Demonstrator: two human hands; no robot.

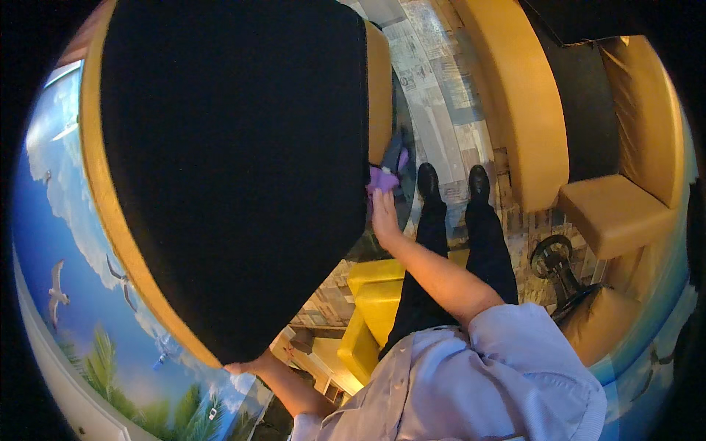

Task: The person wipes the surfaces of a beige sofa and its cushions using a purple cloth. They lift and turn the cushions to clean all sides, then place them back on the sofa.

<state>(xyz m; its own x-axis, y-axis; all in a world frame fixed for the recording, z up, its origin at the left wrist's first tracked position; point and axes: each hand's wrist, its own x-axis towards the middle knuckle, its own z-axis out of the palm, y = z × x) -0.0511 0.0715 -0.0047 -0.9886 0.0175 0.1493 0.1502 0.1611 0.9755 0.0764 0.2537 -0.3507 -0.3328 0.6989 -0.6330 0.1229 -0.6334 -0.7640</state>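
A large black panel (235, 162) with tan upholstered edges, like the back or underside of a sofa, fills the left half of the view. At its near lower corner my left hand (250, 363) grips the edge, with part of the fingers hidden by the panel. My right hand (384, 218) reaches to the panel's right edge, its fingers on a purple cloth (382, 179). Just beyond, a dark grey flat piece (394, 151) sticks out beside the cloth; its kind is unclear.
Yellow upholstered seats (379, 294) stand below my right arm. Along the right runs a tan sofa (526, 103), with a tan chair (625, 206) and a black round-based stand (555, 261) nearby. My black shoes are on the patterned floor (441, 117). A sky mural (81, 250) covers the left wall.
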